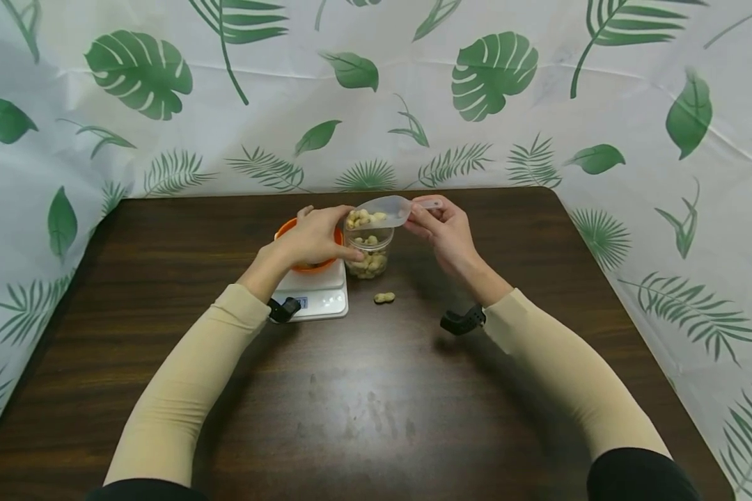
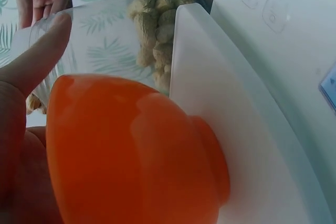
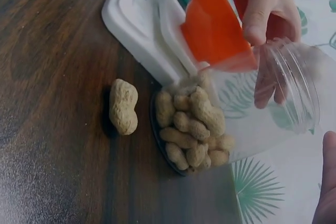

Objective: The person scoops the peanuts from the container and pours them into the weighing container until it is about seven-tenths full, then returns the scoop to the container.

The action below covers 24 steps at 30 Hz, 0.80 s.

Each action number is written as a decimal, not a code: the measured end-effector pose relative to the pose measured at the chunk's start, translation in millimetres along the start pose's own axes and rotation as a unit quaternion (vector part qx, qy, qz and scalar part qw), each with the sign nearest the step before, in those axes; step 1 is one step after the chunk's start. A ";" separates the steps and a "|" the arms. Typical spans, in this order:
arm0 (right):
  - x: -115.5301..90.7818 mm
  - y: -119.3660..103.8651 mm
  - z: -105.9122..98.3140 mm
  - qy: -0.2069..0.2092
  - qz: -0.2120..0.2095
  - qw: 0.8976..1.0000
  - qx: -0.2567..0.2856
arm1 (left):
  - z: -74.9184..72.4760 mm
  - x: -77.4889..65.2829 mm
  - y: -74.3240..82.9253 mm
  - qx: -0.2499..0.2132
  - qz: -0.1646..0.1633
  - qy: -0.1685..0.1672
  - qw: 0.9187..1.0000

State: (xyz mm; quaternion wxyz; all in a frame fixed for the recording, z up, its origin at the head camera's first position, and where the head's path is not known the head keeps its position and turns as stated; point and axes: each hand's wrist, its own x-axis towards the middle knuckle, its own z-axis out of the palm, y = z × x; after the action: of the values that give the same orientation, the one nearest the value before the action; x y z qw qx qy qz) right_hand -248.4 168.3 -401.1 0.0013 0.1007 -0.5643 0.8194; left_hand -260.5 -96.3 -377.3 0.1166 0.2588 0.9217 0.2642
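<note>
My left hand (image 1: 310,240) reaches over an orange bowl (image 2: 126,150) and holds a clear plastic jar (image 3: 302,100) near its rim, thumb on the near side. Unshelled peanuts (image 3: 194,127) fill the lower part of the jar, which stands upright on the table. Between the fingers of my right hand (image 1: 448,229) is the handle of a translucent scoop (image 1: 393,207). The scoop lies level over the jar's mouth, pointing left, with several peanuts (image 1: 363,218) in it. Most of the bowl's inside is hidden by my left hand.
Under the bowl is a white kitchen scale (image 1: 333,305), its display partly covered by the left wristband. One loose peanut (image 1: 384,298) lies on the dark wooden table (image 1: 376,390) in front of the jar. A leaf-patterned sheet (image 1: 363,132) hangs behind.
</note>
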 end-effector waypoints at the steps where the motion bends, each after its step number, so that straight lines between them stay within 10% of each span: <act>1: 0.1 0.2 -0.2 0.000 -0.001 1.000 0.003 | -0.1 -1.3 0.0 0.001 0.001 0.004 1.000; 12: 5.7 -8.8 21.8 -0.049 -0.006 0.999 -0.009 | -3.8 -28.6 -15.1 0.004 -0.011 0.078 0.997; 24: 8.8 -3.6 42.6 -0.057 0.011 0.995 -0.078 | -9.6 -62.4 -43.3 -0.005 -0.063 0.059 0.996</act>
State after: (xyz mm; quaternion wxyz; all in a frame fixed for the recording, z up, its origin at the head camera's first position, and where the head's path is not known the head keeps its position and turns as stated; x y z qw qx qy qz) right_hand -249.6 129.3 -381.7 -0.0319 0.1411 -0.6265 0.7659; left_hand -229.5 -165.4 -388.1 0.0794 0.1836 0.9401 0.2762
